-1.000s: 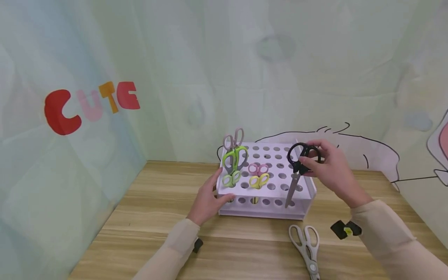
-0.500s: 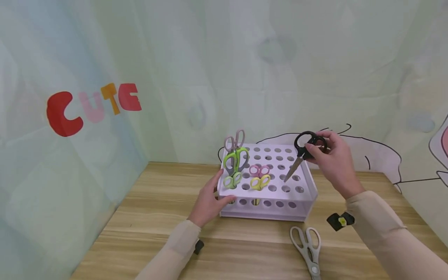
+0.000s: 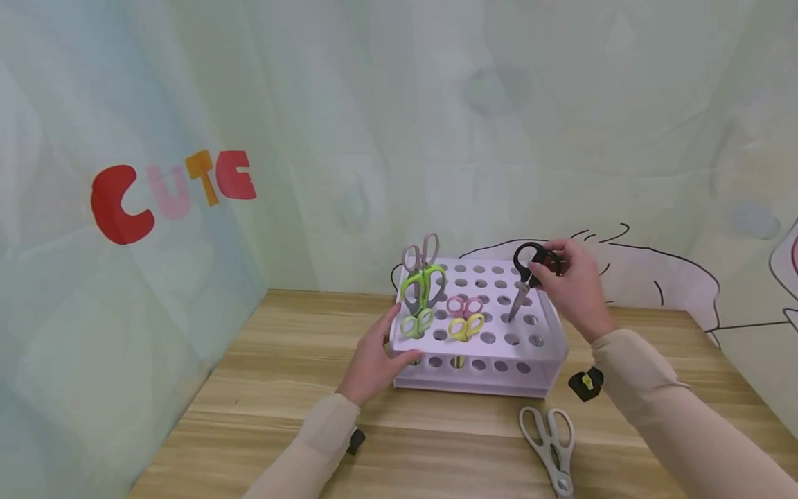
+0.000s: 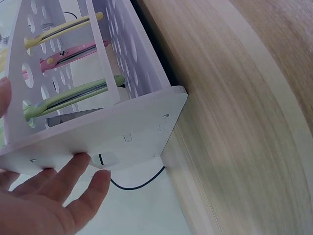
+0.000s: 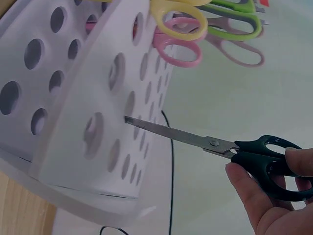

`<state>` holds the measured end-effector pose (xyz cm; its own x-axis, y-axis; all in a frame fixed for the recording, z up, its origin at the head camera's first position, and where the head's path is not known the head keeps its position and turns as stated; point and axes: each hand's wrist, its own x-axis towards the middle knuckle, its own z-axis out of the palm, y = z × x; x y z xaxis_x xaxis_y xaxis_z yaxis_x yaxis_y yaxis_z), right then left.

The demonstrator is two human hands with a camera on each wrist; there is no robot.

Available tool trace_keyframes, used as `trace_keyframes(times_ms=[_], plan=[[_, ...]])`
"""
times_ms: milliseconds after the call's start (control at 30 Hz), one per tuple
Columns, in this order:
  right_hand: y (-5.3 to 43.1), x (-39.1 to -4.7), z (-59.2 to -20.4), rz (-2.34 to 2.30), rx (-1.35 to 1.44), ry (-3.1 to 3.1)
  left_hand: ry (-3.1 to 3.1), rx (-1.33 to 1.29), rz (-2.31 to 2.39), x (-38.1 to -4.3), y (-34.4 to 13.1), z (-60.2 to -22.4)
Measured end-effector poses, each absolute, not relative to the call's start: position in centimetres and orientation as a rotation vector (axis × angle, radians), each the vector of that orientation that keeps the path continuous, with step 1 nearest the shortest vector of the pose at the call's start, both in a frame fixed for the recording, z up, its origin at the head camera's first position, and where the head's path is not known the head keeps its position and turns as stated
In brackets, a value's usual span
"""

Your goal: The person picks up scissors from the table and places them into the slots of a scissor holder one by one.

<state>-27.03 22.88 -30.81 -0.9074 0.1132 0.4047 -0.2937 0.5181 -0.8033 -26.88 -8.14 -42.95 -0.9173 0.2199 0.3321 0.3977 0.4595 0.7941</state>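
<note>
My right hand (image 3: 576,287) pinches black-handled scissors (image 5: 266,161) by the handles. Their blades are closed and slant down, with the tip right at a hole in the top plate of a white rack (image 5: 73,142). My left hand (image 3: 374,360) grips the rack's left front corner, thumb at the front and fingers (image 4: 68,176) against the side panel. On the rack's left side stand mauve-handled scissors (image 3: 430,249), lime-and-grey scissors (image 3: 426,287) and small pale green scissors (image 3: 416,324). Beside these are small pink scissors (image 3: 464,306) and yellow scissors (image 3: 465,327), blades down in holes.
Light grey scissors (image 3: 551,447) lie on the wooden table (image 3: 449,443) in front of the rack, handles toward it. Behind the table hangs a pale printed cloth (image 3: 374,152) with coloured letters at the left.
The black scissors rose and went right, then came back left and slightly lower, their tip now at a hole farther back. The left hand stays at the rack.
</note>
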Motion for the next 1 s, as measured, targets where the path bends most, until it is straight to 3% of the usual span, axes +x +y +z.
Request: trace_keyframes(times_ms=[1000], plan=[[22.0, -28.6, -34.6, 1.108, 0.126, -2.706, -2.525, -0.53, -1.444, -26.8, -8.1, -42.9]])
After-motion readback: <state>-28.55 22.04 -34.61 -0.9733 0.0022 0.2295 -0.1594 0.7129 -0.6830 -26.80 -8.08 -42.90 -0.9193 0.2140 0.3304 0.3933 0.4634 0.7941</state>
